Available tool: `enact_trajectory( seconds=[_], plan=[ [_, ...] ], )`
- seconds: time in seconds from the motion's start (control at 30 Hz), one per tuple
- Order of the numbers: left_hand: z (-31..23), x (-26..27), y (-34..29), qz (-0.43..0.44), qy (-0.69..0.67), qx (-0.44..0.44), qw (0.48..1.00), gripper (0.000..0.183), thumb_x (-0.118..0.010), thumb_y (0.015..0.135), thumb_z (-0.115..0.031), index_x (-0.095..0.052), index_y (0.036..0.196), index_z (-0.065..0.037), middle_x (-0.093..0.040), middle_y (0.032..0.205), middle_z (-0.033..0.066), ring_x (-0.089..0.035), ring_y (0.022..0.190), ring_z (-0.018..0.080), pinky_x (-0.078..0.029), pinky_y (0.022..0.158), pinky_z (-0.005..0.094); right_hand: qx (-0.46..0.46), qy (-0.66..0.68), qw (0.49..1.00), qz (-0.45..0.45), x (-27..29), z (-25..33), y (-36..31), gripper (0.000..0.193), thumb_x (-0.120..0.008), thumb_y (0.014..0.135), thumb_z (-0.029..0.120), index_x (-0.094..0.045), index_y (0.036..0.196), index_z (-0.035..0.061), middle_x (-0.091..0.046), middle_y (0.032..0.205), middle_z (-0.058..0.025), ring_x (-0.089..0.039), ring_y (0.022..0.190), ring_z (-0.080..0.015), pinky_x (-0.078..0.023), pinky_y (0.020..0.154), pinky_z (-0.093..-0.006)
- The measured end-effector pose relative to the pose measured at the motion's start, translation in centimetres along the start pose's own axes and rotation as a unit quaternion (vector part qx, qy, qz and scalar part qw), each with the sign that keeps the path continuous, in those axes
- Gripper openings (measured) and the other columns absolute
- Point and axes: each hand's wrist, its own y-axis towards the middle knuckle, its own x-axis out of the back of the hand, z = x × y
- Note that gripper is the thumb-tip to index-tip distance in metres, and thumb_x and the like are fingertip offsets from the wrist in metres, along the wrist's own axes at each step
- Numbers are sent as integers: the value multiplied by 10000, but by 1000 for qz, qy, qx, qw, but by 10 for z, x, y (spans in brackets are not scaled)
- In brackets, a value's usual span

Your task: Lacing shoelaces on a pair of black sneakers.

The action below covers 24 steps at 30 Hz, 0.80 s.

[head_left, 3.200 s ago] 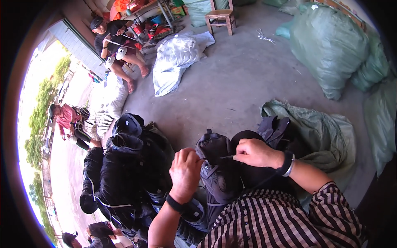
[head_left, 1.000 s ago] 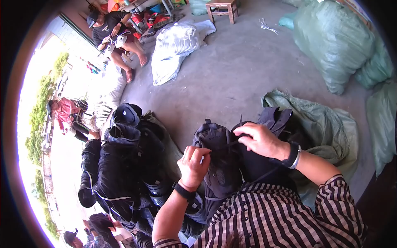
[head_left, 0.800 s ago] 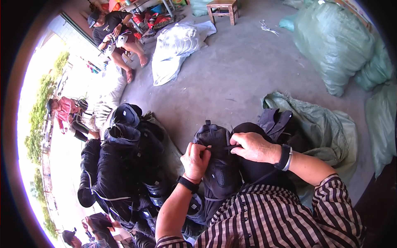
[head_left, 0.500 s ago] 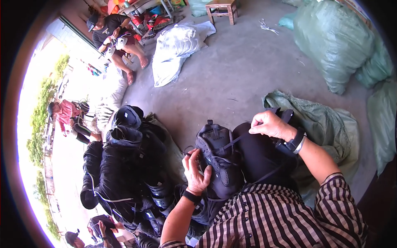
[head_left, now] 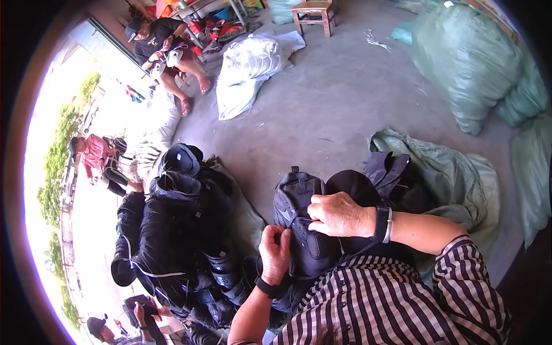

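A dark grey shoe with mesh panels and a loop tab [head_left: 300,233] sits just in front of the wearer's black-and-pale striped shirt [head_left: 391,299], apparently propped on the lap, its tab pointing away from the body. Both hands work at its dark lacing [head_left: 296,222]. The left hand [head_left: 274,253] has thumb and fingertips drawn together at the shoe's left edge; the right hand [head_left: 344,215] is curled over the opposite side, fingers closed. Whether a lace end lies inside either pinch cannot be told.

Good handling here probably means an even pull from both sides, strands kept flat, and the shoe steadied so that it does not roll toward the rounded black-clad knee [head_left: 352,187] beside it. Dark lace on dark fabric is hard to follow, so feel likely matters as much as sight.

Room for the elbows differs. On the left, a bulky heap of black boots and shoes [head_left: 172,230] crowds the forearm, and a loose white cord [head_left: 158,271] across it could snag. On the right, a crumpled grey-green woven sack [head_left: 480,178] spreads beyond the knee. Ahead, smooth grey concrete floor [head_left: 322,98] gives the widest open room.
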Motion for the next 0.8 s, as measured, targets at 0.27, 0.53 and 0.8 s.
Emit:
enact_trajectory(
  seconds=[0.27, 0.53, 0.8],
  plan=[
    [-31, 23, 15, 9, -248, 98, 964, 118, -506, 957, -191, -475, 910, -87, -570, 695, 25, -393, 436, 46, -322, 402, 183, -58, 85, 991, 90, 44, -5, -23, 179, -684, 734, 211, -635, 699, 42, -535, 731, -123, -601, 714, -285, -468, 623, -389],
    [-35, 43, 43, -20, -467, 209, 859, 124, -578, 919, -193, -587, 1009, -108, -456, 611, -61, -407, 533, 42, -354, 513, 224, -45, 23, 996, 68, 34, -16, -52, 119, -618, 788, 158, -663, 844, 63, -653, 793, -115, -645, 754, -286, -512, 665, -393],
    [-26, 137, 84, -199, -507, 94, 834, 236, -584, 910, -171, -602, 1103, -37, -525, 638, -47, -451, 539, 43, -454, 582, 216, -58, 138, 989, -19, 27, -26, -21, 116, -573, 820, 120, -647, 854, 38, -668, 807, -134, -647, 762, -307, -509, 686, -381]
  ],
)
